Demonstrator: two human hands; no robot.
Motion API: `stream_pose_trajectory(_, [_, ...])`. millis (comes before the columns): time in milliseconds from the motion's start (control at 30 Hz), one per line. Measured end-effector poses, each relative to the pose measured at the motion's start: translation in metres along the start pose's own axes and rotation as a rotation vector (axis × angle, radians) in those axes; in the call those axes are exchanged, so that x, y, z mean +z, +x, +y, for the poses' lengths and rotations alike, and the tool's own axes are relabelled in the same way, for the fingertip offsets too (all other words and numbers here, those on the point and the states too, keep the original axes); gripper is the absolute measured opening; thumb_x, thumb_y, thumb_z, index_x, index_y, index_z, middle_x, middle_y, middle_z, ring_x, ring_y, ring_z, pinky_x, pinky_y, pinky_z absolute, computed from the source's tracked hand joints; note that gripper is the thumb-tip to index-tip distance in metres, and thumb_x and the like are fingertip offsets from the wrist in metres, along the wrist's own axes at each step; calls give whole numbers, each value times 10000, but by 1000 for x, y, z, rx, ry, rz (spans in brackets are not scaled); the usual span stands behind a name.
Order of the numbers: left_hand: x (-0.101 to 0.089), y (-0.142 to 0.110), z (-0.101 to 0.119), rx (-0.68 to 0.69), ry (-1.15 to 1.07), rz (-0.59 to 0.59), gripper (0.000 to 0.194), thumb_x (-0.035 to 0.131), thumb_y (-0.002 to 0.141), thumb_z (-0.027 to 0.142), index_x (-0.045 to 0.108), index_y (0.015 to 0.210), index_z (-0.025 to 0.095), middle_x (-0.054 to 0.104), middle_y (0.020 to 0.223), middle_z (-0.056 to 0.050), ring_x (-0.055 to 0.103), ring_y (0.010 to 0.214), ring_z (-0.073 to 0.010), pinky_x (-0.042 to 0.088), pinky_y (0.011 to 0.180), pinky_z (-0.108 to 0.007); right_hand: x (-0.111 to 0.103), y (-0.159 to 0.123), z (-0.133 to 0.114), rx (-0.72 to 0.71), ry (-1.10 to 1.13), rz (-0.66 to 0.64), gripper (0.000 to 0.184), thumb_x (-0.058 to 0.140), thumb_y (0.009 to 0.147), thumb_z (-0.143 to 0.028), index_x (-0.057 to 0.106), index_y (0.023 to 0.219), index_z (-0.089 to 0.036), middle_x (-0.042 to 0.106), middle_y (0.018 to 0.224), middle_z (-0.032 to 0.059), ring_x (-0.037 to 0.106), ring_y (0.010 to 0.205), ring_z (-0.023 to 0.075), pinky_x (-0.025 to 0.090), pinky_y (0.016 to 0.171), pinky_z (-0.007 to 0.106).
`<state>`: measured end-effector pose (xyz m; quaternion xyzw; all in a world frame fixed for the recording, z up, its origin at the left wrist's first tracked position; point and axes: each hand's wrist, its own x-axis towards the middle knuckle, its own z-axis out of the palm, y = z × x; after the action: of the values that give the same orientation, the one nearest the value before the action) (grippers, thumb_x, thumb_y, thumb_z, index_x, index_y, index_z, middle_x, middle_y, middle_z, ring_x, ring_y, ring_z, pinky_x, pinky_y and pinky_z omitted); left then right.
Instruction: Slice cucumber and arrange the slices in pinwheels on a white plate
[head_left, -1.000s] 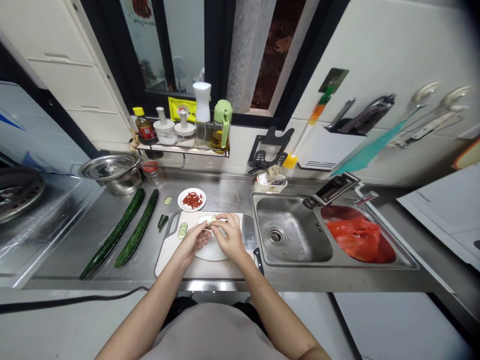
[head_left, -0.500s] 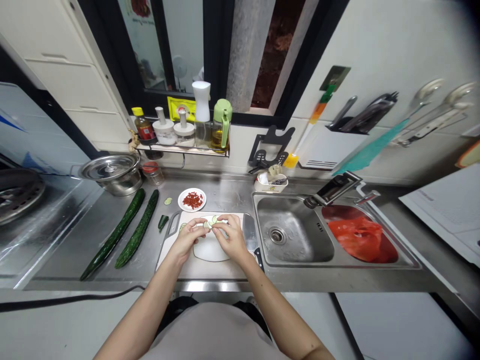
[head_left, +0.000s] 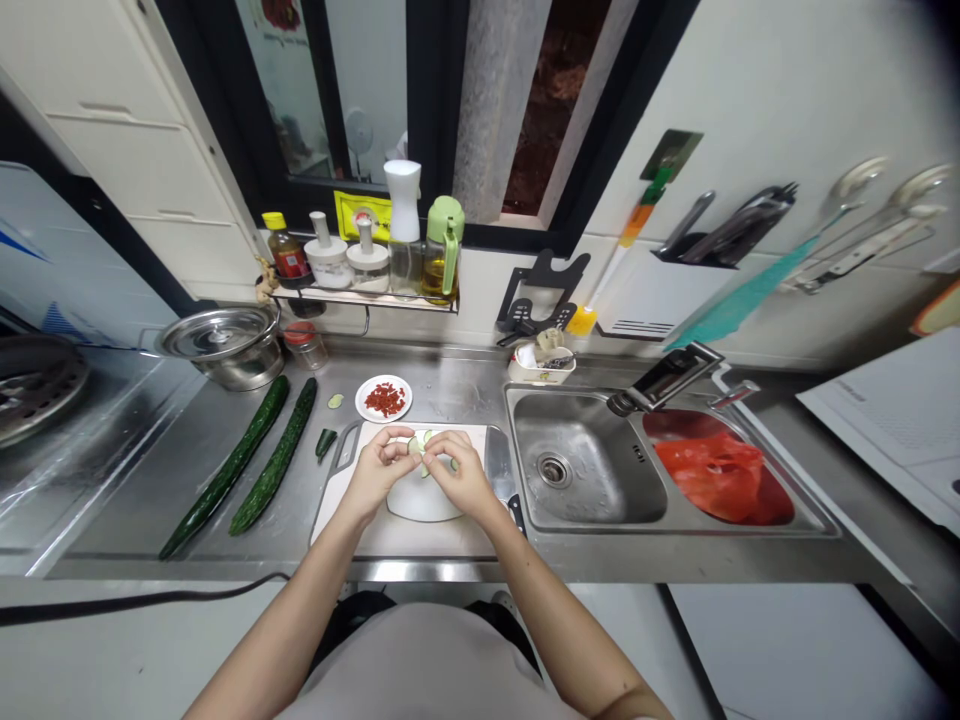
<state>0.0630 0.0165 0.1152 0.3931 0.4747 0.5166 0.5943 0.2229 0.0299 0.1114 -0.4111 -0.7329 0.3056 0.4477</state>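
Both hands meet above a white plate (head_left: 421, 503) that lies on the cutting board (head_left: 346, 540). My left hand (head_left: 381, 468) is closed, pinching a thin cucumber slice (head_left: 415, 446) between thumb and fingers. Close against it, my right hand (head_left: 456, 470) pinches at the same slices; its fingertips partly hide what they hold. More pale green slices show around the fingertips on the plate. The black handle of a knife (head_left: 516, 512) sticks out at the board's right edge.
Two whole cucumbers (head_left: 232, 480) lie at the left, with a cut cucumber end (head_left: 325, 444) near the board. Behind stands a small plate of red bits (head_left: 385, 400). A steel pot (head_left: 238, 345) is at the back left. The sink (head_left: 585, 470) is on the right.
The fingertips have shifted slightly, and the left fingers are raised a little more. A slice is now visible below the fingertips and another beside the right hand.
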Motion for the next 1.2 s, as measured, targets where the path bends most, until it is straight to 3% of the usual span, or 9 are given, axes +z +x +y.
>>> stream_pose_trajectory(233, [-1,-2,2,82,83,-37,507,761,655,328,517,1079,194,626,695,36,569,645,-105,413,680,-232,3,2,-1,41,66,16,169,606,814,-192,584,647,-214,656,851,12,587,910,170,392,908,345])
stream_pose_trajectory(667, [6,-10,7,158,225,12,479,726,659,355,586,1087,195,569,720,25,524,698,-124,401,729,-249,1,2,0,111,89,-5,184,593,787,-181,577,606,-209,672,857,28,605,893,175,421,890,349])
stream_pose_trajectory(800, [8,-7,-2,147,195,55,403,726,638,347,597,989,196,573,708,28,519,668,-114,397,707,-244,-1,3,7,168,130,-72,189,596,806,-265,579,628,-203,671,787,21,607,809,160,454,791,306])
stream_pose_trajectory(1033, [18,2,-29,110,128,118,362,730,629,329,525,900,203,554,652,51,497,605,-92,387,657,-227,-18,9,28,454,289,-232,223,652,756,-391,562,723,-190,604,595,-17,550,554,119,429,550,234])
stream_pose_trajectory(1200, [25,8,-39,103,159,104,380,725,630,341,554,940,201,571,650,47,506,609,-101,399,671,-236,-32,16,36,407,169,-286,202,634,775,-369,586,723,-180,572,586,-36,510,544,102,401,540,217])
